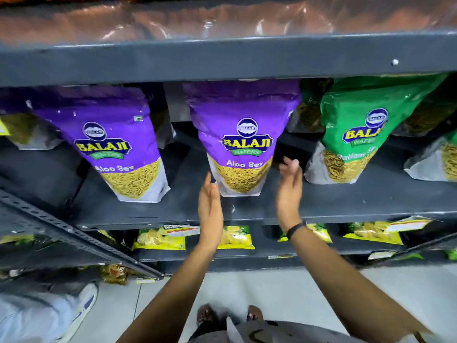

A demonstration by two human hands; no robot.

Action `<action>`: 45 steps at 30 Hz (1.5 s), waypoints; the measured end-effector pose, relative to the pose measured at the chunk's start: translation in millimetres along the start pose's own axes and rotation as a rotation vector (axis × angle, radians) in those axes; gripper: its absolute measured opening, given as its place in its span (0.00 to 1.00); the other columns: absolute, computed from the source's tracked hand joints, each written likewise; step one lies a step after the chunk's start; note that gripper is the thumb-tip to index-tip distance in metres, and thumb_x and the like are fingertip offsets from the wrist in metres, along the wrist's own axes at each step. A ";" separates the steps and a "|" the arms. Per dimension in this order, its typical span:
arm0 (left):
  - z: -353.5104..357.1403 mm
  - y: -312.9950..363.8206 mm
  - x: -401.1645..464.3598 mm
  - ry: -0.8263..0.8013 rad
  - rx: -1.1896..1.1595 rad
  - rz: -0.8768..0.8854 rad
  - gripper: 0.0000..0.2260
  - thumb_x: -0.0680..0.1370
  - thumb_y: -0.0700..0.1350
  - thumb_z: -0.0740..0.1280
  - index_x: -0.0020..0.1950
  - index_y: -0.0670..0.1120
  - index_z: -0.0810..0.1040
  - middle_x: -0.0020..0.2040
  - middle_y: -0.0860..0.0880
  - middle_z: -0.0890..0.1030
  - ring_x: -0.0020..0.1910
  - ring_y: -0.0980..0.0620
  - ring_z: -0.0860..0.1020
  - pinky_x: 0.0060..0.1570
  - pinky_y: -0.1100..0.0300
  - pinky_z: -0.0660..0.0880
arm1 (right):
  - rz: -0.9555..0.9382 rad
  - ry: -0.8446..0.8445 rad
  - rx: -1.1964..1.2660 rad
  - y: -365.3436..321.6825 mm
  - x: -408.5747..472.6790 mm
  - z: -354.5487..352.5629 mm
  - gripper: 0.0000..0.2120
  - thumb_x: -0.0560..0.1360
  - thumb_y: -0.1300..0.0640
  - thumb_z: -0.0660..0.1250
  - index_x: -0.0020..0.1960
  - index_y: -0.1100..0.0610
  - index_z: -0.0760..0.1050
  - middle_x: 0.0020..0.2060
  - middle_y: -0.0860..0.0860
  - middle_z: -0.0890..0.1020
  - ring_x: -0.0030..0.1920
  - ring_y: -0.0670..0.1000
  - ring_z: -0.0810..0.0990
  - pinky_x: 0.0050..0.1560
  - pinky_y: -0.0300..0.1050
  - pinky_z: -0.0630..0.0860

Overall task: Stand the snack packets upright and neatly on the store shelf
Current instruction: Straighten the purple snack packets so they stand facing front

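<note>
Two purple packets standing on the dark shelf [371, 201]: middle purple packet [241, 134] upright near the front edge, roughly midway along it, with the left purple packet [111, 144] well apart toward the left end and a green packet [351, 129] leaning slightly toward the right end. Left hand [210, 206] open, fingers straight, fingertips touching or just beside the lower left corner of the middle purple packet. Right hand [289, 186] open too, blurred, just beside the packet's lower right side, apparently not gripping anything. Neither hand closed on the packet, so nothing steadying it if nudged. Likely trouble from here: a push from one side only, tipping the tall, top-heavy packet sideways or sliding its base toward the front edge and off onto the floor. A push too high on the body probably folding the soft packet backward into the gap behind, since no packet visibly backs it up directly. Uneven pressure from the two palms also liable to twist it, leaving the front askew against its purple neighbour. A wide sweep of the right hand risking a knock to the green packet, already tilted, and toppling it into the ones behind it. Slippery film and loose contents making a firm squeeze a poor fix: possible crushing of the snack inside. Yellow packets [158, 240] lying flat on the lower shelf, out of the hands' way.
</note>
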State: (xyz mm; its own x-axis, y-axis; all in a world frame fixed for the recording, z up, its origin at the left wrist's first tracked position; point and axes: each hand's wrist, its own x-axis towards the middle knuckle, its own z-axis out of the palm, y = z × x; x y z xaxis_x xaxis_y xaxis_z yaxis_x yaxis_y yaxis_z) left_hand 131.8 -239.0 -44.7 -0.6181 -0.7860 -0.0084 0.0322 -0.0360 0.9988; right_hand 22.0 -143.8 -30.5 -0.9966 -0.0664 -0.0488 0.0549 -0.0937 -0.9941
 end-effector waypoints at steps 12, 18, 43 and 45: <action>-230.7 -18.9 56.3 0.186 0.308 0.054 0.41 0.66 0.35 0.75 0.73 0.47 0.55 0.74 0.40 0.61 0.72 0.46 0.63 0.72 0.45 0.61 | -0.056 -0.617 -0.253 55.9 -114.2 107.6 0.30 0.70 0.54 0.73 0.68 0.44 0.64 0.64 0.48 0.74 0.62 0.45 0.75 0.62 0.41 0.75; -256.0 -20.1 119.2 -0.187 0.515 0.073 0.49 0.60 0.43 0.79 0.73 0.41 0.54 0.70 0.52 0.61 0.70 0.50 0.63 0.64 0.69 0.60 | -0.067 -0.634 -0.427 62.3 -99.0 168.4 0.42 0.67 0.60 0.75 0.74 0.61 0.57 0.73 0.58 0.65 0.73 0.55 0.65 0.73 0.44 0.61; -182.8 -30.4 35.3 -0.276 0.529 0.502 0.24 0.71 0.58 0.68 0.65 0.57 0.67 0.58 0.64 0.72 0.61 0.61 0.71 0.63 0.64 0.67 | -0.302 0.206 -0.148 64.0 -85.9 46.0 0.29 0.67 0.46 0.74 0.64 0.48 0.67 0.59 0.51 0.74 0.61 0.49 0.74 0.64 0.44 0.71; -150.2 -32.7 41.3 -0.410 0.514 0.402 0.31 0.69 0.58 0.70 0.68 0.53 0.65 0.62 0.67 0.69 0.64 0.57 0.72 0.64 0.61 0.68 | -0.228 0.130 -0.218 62.3 -60.8 13.0 0.38 0.64 0.46 0.75 0.69 0.52 0.63 0.66 0.53 0.71 0.66 0.47 0.71 0.67 0.40 0.69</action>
State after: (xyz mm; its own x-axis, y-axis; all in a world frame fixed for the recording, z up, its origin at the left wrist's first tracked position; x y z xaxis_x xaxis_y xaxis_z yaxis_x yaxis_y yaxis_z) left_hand 223.3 -363.0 -84.9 -0.8807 -0.3830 0.2786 0.0094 0.5741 0.8188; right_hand 86.7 -158.5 -88.2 -0.9819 0.0604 0.1793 -0.1709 0.1237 -0.9775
